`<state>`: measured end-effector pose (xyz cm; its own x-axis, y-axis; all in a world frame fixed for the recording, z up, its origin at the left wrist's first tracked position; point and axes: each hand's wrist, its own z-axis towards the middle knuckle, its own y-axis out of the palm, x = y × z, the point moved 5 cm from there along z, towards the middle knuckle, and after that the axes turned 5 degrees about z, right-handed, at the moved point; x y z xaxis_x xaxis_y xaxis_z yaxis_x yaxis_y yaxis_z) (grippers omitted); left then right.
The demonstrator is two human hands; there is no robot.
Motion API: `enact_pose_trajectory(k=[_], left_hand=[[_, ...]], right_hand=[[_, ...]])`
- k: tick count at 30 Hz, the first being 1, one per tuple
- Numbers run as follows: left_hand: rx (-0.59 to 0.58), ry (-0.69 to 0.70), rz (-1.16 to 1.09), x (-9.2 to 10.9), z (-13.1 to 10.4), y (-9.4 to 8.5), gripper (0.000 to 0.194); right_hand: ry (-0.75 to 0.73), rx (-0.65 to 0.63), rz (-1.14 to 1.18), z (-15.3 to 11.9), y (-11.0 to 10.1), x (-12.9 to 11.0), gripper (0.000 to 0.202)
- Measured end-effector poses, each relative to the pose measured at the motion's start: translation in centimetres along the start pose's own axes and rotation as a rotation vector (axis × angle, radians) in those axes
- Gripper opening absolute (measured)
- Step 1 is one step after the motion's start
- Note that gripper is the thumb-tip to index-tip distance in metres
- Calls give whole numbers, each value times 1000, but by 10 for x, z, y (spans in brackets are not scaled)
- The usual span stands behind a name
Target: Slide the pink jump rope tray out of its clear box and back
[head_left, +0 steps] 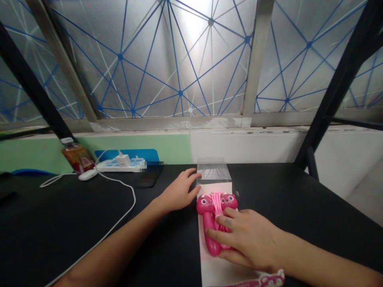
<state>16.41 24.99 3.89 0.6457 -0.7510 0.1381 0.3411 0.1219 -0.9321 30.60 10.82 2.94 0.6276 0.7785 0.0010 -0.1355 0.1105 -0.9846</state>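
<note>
1. White cable point(131, 195): left part of table, trailing toward near edge.
2. Left hand point(181, 189): fingers spread, nothing clasped; fingertips at left edge of clear plastic sleeve point(214, 173), by table's far edge.
3. Pink skipping rope point(217, 201): on pale card point(208, 275), mid-table; to right and nearer side of left hand; long axis from far to near edge, animal-faced ends farthest.
4. Right hand point(253, 235): nearer to rope, directly over it, fingers across left handle point(212, 241); grasping or merely pressing, not discernible.
5. Table point(311, 207): black; room widest toward right edge, tightest beyond sleeve.
</note>
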Motion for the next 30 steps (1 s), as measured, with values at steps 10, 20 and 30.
enact_pose_trajectory(k=[10,20,30], left_hand=[[-27,-22,-304,-5,0,0,19],[-23,-11,-418,11,-10,5,15],[-59,87,-277,32,-20,-1,19]], right_hand=[[18,24,59,-3,-3,2,49],[91,97,-99,2,9,21,42],[60,333,-241,7,8,29,42]])
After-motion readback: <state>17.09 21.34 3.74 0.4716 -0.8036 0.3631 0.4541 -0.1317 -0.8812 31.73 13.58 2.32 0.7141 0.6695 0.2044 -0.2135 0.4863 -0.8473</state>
